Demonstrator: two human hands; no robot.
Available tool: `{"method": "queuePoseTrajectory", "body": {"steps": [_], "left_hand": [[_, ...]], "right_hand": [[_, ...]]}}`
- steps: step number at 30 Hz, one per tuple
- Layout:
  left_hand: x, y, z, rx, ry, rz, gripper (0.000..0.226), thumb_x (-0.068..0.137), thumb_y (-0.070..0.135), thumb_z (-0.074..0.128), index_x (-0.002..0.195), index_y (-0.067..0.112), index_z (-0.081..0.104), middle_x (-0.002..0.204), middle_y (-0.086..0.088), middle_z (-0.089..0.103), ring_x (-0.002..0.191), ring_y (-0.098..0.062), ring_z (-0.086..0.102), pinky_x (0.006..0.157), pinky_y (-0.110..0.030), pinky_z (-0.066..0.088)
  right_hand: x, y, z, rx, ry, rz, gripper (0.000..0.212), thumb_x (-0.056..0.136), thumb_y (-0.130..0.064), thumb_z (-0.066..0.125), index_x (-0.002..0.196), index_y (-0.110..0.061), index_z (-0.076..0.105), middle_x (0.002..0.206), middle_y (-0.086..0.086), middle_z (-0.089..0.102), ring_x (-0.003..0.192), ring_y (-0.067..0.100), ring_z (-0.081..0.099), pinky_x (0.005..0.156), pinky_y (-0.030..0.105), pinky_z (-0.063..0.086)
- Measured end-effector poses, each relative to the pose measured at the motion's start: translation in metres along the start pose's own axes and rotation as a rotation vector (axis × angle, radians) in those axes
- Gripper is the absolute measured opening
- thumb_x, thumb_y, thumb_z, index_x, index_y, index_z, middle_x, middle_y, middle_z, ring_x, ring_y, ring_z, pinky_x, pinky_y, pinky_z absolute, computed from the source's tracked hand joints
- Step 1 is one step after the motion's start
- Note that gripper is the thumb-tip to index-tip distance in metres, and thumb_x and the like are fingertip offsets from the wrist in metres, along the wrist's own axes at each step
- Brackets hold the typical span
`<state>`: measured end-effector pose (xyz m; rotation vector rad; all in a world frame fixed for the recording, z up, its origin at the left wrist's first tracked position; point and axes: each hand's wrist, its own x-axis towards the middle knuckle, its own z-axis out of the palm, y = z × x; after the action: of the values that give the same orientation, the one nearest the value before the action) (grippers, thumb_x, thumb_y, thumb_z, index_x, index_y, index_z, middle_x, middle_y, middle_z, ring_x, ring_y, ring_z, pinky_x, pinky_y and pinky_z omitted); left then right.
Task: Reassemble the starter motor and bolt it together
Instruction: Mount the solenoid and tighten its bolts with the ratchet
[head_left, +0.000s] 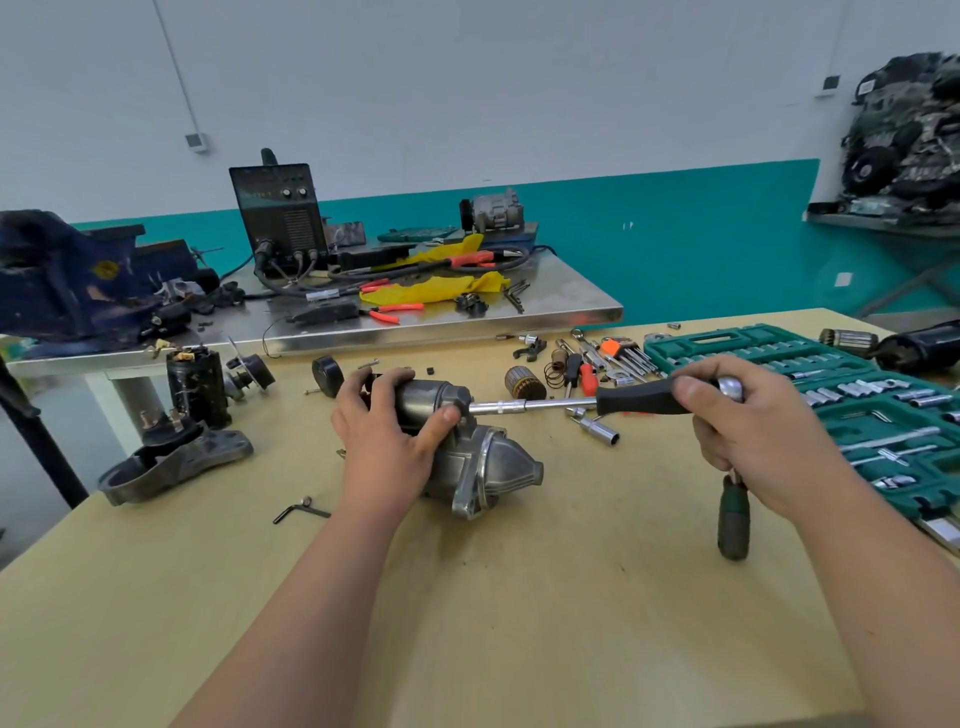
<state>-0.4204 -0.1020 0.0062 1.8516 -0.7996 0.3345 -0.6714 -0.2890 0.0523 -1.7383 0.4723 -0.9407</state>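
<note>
The grey starter motor lies on its side in the middle of the wooden table, nose cone pointing right. My left hand grips its cylindrical body from above, thumb near the flange. My right hand holds the black handle of a socket driver, whose chrome shaft runs left to the motor housing just past my left thumb. The socket end is hidden against the housing.
A green socket set case lies open at right. A green-handled screwdriver lies under my right wrist. Loose sockets, a spring, hex keys and an armature sit behind the motor. Another dismantled starter stands at left.
</note>
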Motion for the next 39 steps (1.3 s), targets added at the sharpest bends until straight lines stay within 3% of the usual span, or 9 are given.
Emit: {"method": "queuePoseTrajectory", "body": {"steps": [7,13,19,21,26,30,32,35,39], "left_hand": [[0.004,0.002,0.003,0.019,-0.015,-0.006,0.049,0.081,0.051,0.070,0.124,0.038,0.050,0.150,0.004,0.021,0.139,-0.019,0.014,0.102,-0.031,0.019],[0.012,0.007,0.007,0.088,-0.077,-0.058,0.056,0.084,0.057,0.060,0.132,0.032,0.044,0.154,0.001,0.016,0.143,-0.021,0.007,0.108,-0.046,0.029],[0.015,0.013,0.005,0.251,-0.217,-0.043,0.097,0.058,0.075,0.068,0.139,0.033,0.032,0.156,0.010,0.001,0.143,-0.024,0.001,0.109,-0.049,0.032],[0.016,0.014,0.006,0.295,-0.211,0.005,0.092,0.062,0.073,0.071,0.138,0.036,0.035,0.156,0.015,0.003,0.142,-0.029,0.003,0.110,-0.050,0.031],[0.020,0.013,0.013,0.373,-0.156,0.071,0.073,0.074,0.071,0.065,0.136,0.039,0.044,0.148,0.010,0.034,0.144,-0.035,0.003,0.118,-0.052,0.006],[0.024,0.020,0.018,0.666,-0.117,0.157,0.075,0.075,0.080,0.048,0.133,0.034,0.043,0.142,0.007,0.043,0.148,-0.031,-0.007,0.104,-0.051,-0.027],[0.028,0.025,0.018,0.723,-0.168,0.252,0.077,0.078,0.079,0.041,0.135,0.028,0.044,0.139,0.002,0.046,0.145,-0.030,0.013,0.109,-0.047,-0.018],[0.027,0.023,0.014,0.608,-0.227,0.352,0.068,0.085,0.069,0.048,0.139,0.028,0.046,0.137,0.001,0.050,0.128,-0.030,0.034,0.110,-0.042,0.019],[0.019,0.022,0.014,0.510,-0.191,0.447,0.043,0.089,0.050,0.062,0.127,0.029,0.060,0.129,-0.001,0.057,0.121,-0.036,0.042,0.105,-0.051,0.023]], "right_hand": [[0.000,-0.002,0.002,-0.029,-0.008,0.023,0.010,0.093,-0.021,0.060,0.089,-0.026,0.067,0.049,-0.003,0.045,0.041,0.011,0.032,0.043,0.030,0.026],[0.010,-0.002,0.007,0.000,-0.009,0.115,0.007,0.095,-0.022,0.059,0.096,-0.020,0.065,0.057,0.003,0.047,0.041,0.011,0.033,0.041,0.029,0.029],[0.013,0.001,-0.002,0.153,-0.119,0.224,0.022,0.090,-0.006,0.062,0.108,-0.019,0.064,0.064,0.000,0.060,0.052,0.010,0.051,0.044,0.023,0.042],[0.013,0.000,0.001,0.119,-0.068,0.212,0.016,0.091,-0.011,0.063,0.104,-0.020,0.066,0.065,0.002,0.061,0.049,0.011,0.050,0.044,0.025,0.043],[0.013,-0.001,0.014,0.043,0.029,0.368,0.032,0.094,-0.042,0.057,0.083,-0.013,0.064,0.053,0.005,0.052,0.038,0.013,0.035,0.038,0.024,0.032],[0.013,-0.006,0.005,-0.031,-0.085,0.321,0.018,0.090,-0.023,0.067,0.106,-0.016,0.065,0.082,0.006,0.067,0.053,0.012,0.056,0.048,0.026,0.048],[0.013,-0.009,0.004,0.022,-0.080,0.301,0.019,0.092,-0.014,0.064,0.111,-0.015,0.063,0.073,0.003,0.067,0.050,0.012,0.055,0.046,0.025,0.047],[0.010,-0.009,0.014,-0.056,0.024,0.278,0.023,0.096,-0.035,0.057,0.094,-0.014,0.066,0.054,0.003,0.059,0.039,0.014,0.041,0.039,0.026,0.037],[0.007,-0.010,0.013,-0.149,0.018,0.279,0.019,0.093,-0.038,0.060,0.096,-0.020,0.065,0.068,0.002,0.065,0.042,0.011,0.047,0.040,0.024,0.041]]}}
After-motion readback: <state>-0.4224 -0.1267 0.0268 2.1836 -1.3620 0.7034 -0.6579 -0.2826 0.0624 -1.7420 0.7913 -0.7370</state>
